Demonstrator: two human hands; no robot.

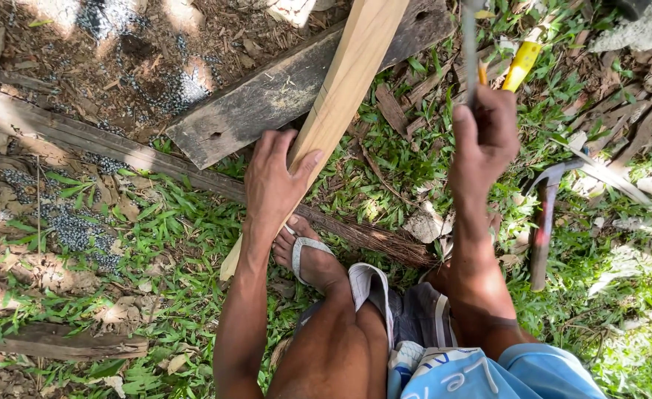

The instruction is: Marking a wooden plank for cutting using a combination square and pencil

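Pale, smooth-planed wooden stake (340, 89) tapers toward its lower end.

- a long pale wooden stick (340, 96), freshly cut and squared, is slanting from the top of the view down to the lower left, its tapered lower end resting in the grass beside a sandalled foot.
- it is lying across a weathered grey plank and is being gripped around its middle.
- a thin grey metal blade (470, 44) is standing nearly upright, its top running out of view, and is being clasped at its lower end.
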